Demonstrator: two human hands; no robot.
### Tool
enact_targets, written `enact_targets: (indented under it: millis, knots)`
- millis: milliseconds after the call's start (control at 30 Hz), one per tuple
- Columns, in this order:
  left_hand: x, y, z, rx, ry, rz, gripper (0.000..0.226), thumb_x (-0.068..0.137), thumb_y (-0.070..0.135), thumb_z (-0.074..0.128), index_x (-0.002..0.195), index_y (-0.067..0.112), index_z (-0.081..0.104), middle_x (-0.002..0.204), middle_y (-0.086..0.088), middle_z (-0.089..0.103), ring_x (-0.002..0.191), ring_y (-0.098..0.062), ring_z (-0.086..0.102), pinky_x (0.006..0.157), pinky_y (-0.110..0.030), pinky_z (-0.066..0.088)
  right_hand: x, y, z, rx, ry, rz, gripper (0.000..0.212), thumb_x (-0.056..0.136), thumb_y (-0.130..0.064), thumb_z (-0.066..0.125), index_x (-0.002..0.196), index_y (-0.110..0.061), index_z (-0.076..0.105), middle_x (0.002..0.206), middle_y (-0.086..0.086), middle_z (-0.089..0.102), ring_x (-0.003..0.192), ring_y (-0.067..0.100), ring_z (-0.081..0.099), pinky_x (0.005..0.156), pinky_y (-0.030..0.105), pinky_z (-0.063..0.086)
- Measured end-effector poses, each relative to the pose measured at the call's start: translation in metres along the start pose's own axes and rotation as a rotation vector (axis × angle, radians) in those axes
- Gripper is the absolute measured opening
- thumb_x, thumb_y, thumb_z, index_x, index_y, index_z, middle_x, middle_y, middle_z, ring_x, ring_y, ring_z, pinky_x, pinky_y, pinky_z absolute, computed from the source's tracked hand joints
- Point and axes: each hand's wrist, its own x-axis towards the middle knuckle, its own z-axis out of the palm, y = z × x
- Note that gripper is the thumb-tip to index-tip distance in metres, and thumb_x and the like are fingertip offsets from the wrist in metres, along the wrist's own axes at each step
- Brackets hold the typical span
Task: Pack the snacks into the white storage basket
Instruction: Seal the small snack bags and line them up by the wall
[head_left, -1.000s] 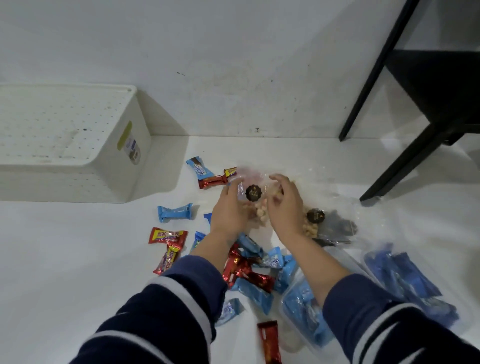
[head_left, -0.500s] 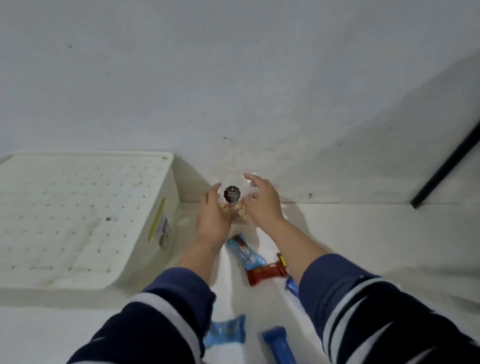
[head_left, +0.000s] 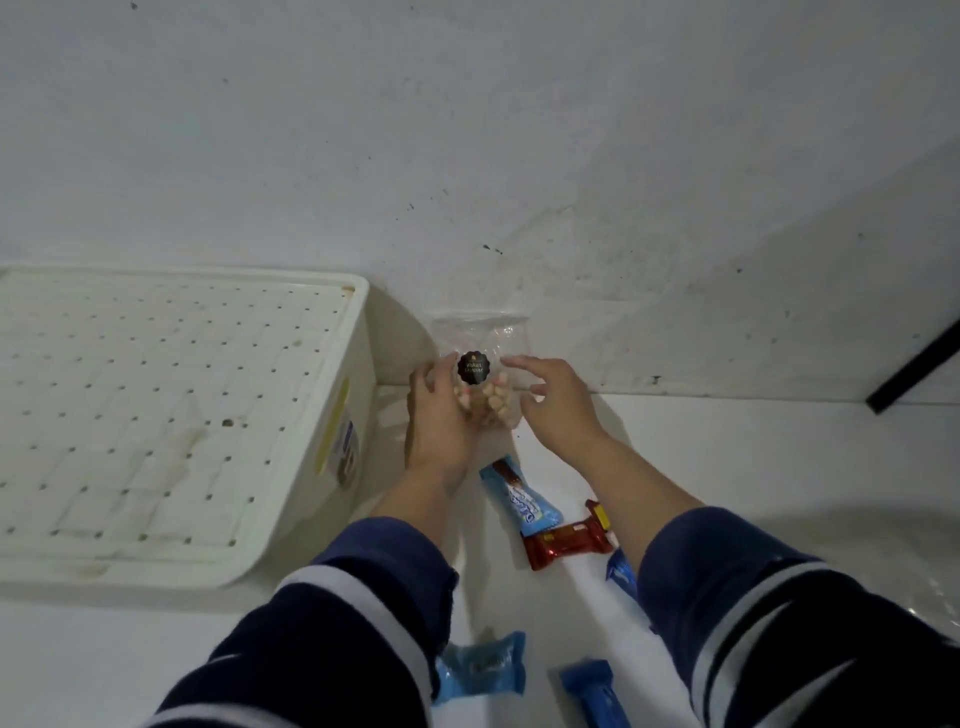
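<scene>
Head: left hand (head_left: 436, 426) holds clear snack bag (head_left: 480, 364); right hand (head_left: 558, 402) beside.

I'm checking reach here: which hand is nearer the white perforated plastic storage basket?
Left. The left hand, holding the clear bag of biscuits, is just beside the white perforated plastic storage basket; the right hand is beyond the bag, farther off.

Round black sticker (head_left: 471, 368) with gold lettering is seen on the clear snack bag (head_left: 480, 358), between the hands; wording too small to be read. White script is printed on the blue wrapper (head_left: 522, 498) below the hands, blurred, not legible. Label (head_left: 347, 453) on the basket (head_left: 332, 364) side wall, left of the hands, is unreadable.
</scene>
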Motion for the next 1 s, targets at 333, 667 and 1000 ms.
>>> enact_targets:
  millis: [333,667,1000]
  knots:
    - [-0.098,0.069,0.034,0.394,-0.429,0.262,0.047,0.091,0.028,0.06,0.136,0.023,0.046,0.143,0.001,0.038,0.133,-0.021,0.035,0.104,-0.037,0.039,-0.091,0.018,-0.109,-0.326,-0.194,0.213,0.029,0.088,-0.011,0.054,0.11,-0.027,0.067,0.116,0.002,0.063,0.091,0.017,0.061,0.069,0.02,0.043]
    - [-0.199,0.144,0.109,0.272,-0.716,0.312,0.096,0.066,0.046,0.082,0.145,0.028,0.03,0.15,-0.001,0.031,0.135,-0.021,0.037,0.106,-0.035,0.036,-0.191,0.044,-0.257,-0.457,-0.096,0.337,0.031,0.092,-0.017,0.055,0.121,-0.023,0.063,0.133,0.003,0.054,0.121,0.021,0.052,0.091,0.024,0.039]
    - [-0.217,0.136,0.131,0.515,-0.674,0.221,0.095,0.081,0.0,0.06,0.153,0.027,0.006,0.157,-0.005,0.016,0.143,-0.026,0.026,0.102,-0.04,0.045,-0.234,0.096,-0.267,-0.316,0.007,0.699,0.029,0.087,-0.012,0.056,0.112,0.0,0.065,0.102,0.015,0.072,0.084,0.028,0.07,0.08,0.037,0.057]
